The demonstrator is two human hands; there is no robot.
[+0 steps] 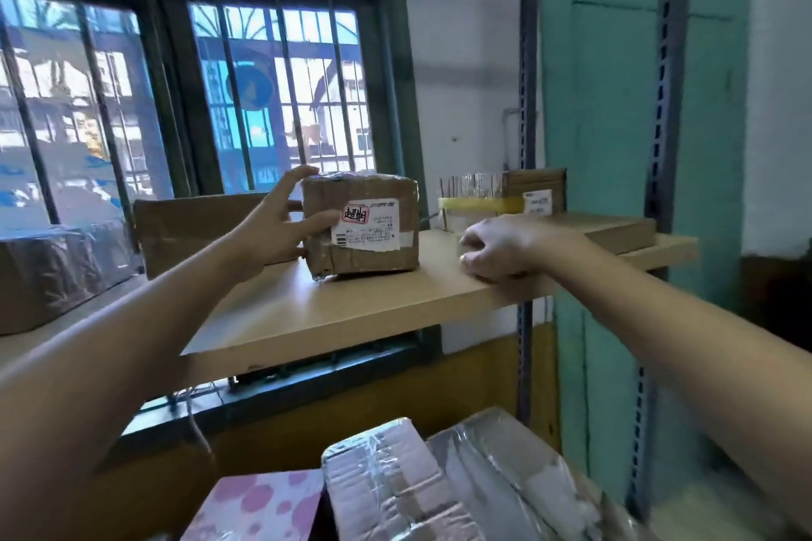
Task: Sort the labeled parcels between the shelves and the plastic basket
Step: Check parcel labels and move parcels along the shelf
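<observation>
A taped cardboard parcel (362, 224) with a white shipping label (367, 226) sits on the upper wooden shelf (334, 312), near its front edge. The left hand (274, 224) is spread wide against the parcel's left side: fingers reach over the top left corner, and the thumb lies across the front face just beside the label. The right hand (505, 248) rests on the shelf to the right of the parcel, apart from it, fingers curled loosely; whether it holds anything cannot be told.

Behind the right hand stand a yellow-taped parcel (479, 200) and a small labeled box (538, 189), next to a flat cardboard box (615, 231). On the level below lie plastic-wrapped parcels (461, 479) and a pink spotted package (259, 505). A barred window (197, 79) fills the left background
</observation>
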